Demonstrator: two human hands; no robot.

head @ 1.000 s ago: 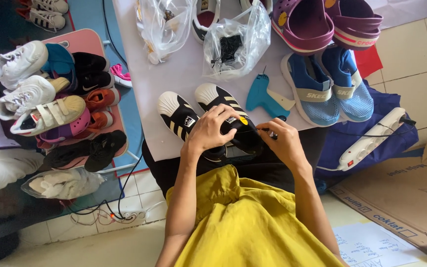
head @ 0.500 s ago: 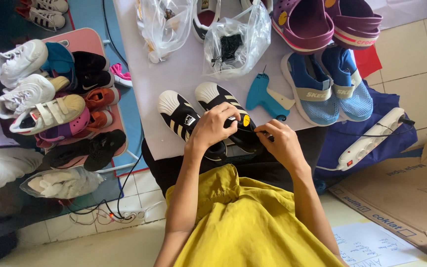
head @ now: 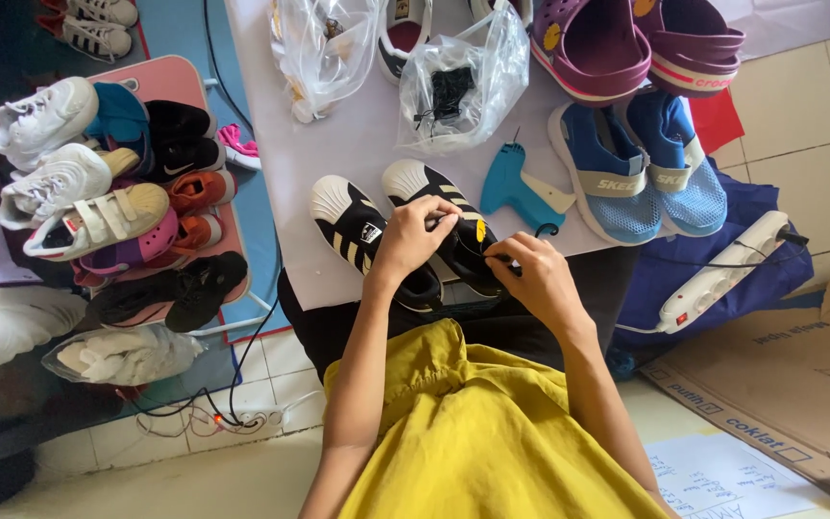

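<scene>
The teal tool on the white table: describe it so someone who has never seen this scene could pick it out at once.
Start at the white table. Near its front edge, the teal pistol-shaped tool lies flat between the black striped shoe under both hands and the blue sandals. It is the only item there that is not footwear or a plastic bag, with a thin needle tip and a pale trigger.

Pale square floor tiles [head: 823, 106] are showing at the right and along the bottom, catching soft daylight. A white counter [head: 338, 163] is running across the top middle. To its left a small pink folding table [head: 170, 82] is standing on a blue mat [head: 252, 207]. A white power strip [head: 722, 274] is lying on dark blue cloth [head: 722, 211], and flattened brown cardboard [head: 790, 394] is resting at the lower right.
</scene>
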